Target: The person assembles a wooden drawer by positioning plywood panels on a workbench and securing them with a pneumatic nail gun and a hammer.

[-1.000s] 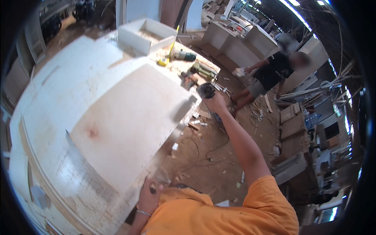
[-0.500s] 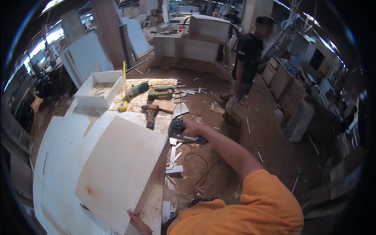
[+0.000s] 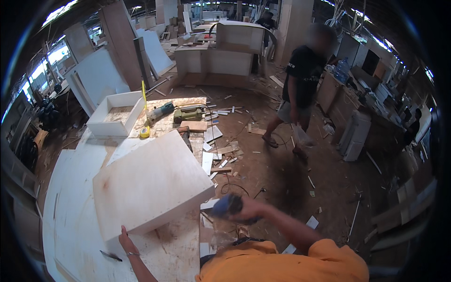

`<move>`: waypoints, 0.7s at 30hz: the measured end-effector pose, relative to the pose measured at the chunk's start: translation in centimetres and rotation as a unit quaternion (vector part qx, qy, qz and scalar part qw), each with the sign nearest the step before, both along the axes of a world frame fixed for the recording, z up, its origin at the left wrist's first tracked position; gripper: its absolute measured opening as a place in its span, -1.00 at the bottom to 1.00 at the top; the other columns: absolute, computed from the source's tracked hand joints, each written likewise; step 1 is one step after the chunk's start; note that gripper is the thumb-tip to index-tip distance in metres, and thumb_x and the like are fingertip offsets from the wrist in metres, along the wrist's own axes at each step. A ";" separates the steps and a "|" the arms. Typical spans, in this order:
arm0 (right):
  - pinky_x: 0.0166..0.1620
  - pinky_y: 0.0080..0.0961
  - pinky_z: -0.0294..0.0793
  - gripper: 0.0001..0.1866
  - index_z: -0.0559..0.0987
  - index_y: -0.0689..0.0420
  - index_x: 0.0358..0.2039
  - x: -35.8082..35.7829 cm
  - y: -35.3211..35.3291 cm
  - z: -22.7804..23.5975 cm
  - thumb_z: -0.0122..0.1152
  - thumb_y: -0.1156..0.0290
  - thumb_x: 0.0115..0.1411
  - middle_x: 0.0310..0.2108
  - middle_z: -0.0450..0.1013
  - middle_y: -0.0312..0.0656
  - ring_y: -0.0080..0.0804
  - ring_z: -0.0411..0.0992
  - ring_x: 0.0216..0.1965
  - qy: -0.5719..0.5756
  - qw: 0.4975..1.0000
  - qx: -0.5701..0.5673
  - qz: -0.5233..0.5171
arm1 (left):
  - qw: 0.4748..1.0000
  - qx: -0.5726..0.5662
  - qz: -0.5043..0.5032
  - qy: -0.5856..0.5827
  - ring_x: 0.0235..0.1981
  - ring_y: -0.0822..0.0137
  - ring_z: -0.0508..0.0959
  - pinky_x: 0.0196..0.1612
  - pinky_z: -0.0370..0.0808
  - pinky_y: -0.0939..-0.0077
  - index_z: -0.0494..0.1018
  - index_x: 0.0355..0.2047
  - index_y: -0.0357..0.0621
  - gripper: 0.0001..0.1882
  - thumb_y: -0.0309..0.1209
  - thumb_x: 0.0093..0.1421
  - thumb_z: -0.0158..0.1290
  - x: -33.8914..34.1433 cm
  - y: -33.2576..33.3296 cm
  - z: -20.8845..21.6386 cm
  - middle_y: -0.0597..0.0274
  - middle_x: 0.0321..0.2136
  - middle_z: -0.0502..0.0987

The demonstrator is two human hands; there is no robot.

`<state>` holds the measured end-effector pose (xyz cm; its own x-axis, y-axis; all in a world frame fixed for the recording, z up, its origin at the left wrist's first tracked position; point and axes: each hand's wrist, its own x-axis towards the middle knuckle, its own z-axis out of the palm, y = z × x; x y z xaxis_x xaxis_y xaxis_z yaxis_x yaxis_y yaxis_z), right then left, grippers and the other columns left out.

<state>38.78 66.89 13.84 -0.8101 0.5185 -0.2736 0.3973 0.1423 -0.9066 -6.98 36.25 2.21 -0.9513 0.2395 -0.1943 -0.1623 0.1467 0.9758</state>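
Note:
A shallow box of pale plywood lies with its broad panel facing up on the white-topped workbench. At its near left corner, my left hand grips the edge, with some fingers hidden by the box. My right hand is closed round a blue and black nail gun, smeared by motion, just off the box's right corner. A dark thin tool like a knife lies on the bench by my left wrist. Behind the box, a drill is partly covered.
Toward the bench's far end are a white open frame box, a yellow tape measure, a teal grinder and a green power tool. Offcuts and a hose litter the floor. A person walks at right carrying a plastic bag.
The plywood box has turned on the bench. My right hand has drawn the nail gun nearer to me; my left hand has shifted left along the box. The person at right has stepped nearer.

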 end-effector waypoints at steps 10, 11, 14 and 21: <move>0.03 -0.38 0.55 -0.39 0.61 0.23 0.02 -2.4 -10.0 -1.0 0.58 0.19 0.01 -0.08 0.63 -0.08 -0.34 0.57 -0.12 -0.085 0.987 -0.040 0.130 | 0.943 -0.251 0.041 0.215 -0.56 0.20 0.27 -0.39 0.32 0.04 0.46 -0.61 -0.43 -0.17 0.26 0.32 0.05 -1.8 -0.5 -2.2 -0.06 -0.69 0.42; 0.03 -0.39 0.55 -0.38 0.61 0.21 0.04 -1.9 -9.2 -1.0 0.59 0.19 0.01 -0.07 0.63 -0.12 -0.36 0.57 -0.11 -0.120 0.987 0.025 0.106 | 0.940 -0.276 0.031 0.198 -0.54 0.09 0.40 -0.32 0.39 0.05 0.50 -0.58 -0.41 -0.16 0.31 0.30 0.02 -1.5 0.1 -1.0 -0.20 -0.61 0.52; 0.04 -0.37 0.54 -0.47 0.62 0.23 -0.01 -0.2 -9.6 0.4 0.58 0.26 0.05 -0.09 0.64 -0.17 -0.45 0.57 -0.07 -0.054 0.999 0.007 -0.003 | 0.941 -0.303 -0.015 0.152 -0.15 -0.33 0.58 0.03 0.47 -0.02 0.64 -0.35 -0.34 -0.11 0.40 0.30 -0.14 -0.3 1.1 1.3 -0.33 -0.25 0.62; 0.05 -0.36 0.54 -0.52 0.64 0.18 -0.03 3.8 -8.4 0.1 0.55 0.25 0.08 -0.11 0.64 -0.06 -0.43 0.58 -0.08 -0.041 0.995 0.081 -0.038 | 0.824 -0.401 -0.171 0.360 -0.47 0.07 0.61 -0.35 0.54 0.06 0.23 0.43 0.32 -0.45 -0.22 0.44 -0.12 -8.6 -3.7 -10.7 -0.03 -0.41 0.65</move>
